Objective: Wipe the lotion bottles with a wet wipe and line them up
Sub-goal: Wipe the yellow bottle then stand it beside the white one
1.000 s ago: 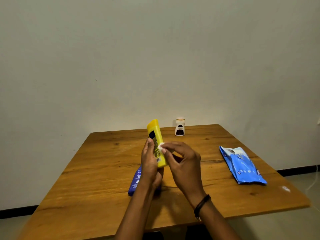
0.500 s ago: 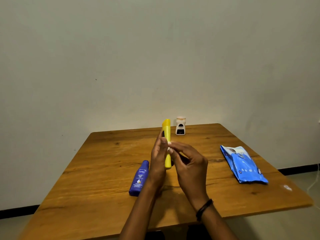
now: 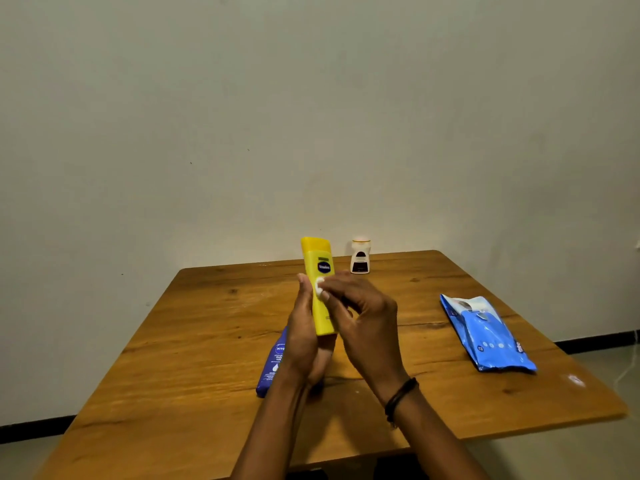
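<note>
The blue bottle (image 3: pixel 273 362) lies flat on the table (image 3: pixel 207 341), partly behind my left wrist. My left hand (image 3: pixel 304 337) grips the yellow bottle (image 3: pixel 320 268) by its lower end, upright above the table. My right hand (image 3: pixel 363 317) pinches a wadded wet wipe (image 3: pixel 319 285) against its front: wiping is the step in hand. The white bottle (image 3: pixel 360 256) stands at the far edge; the wipe pack (image 3: pixel 485 334) lies well right. Next, I judge: stand yellow beside white.

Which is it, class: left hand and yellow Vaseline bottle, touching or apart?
Touching. Head view: the left hand grips the yellow Vaseline bottle low down.
</note>
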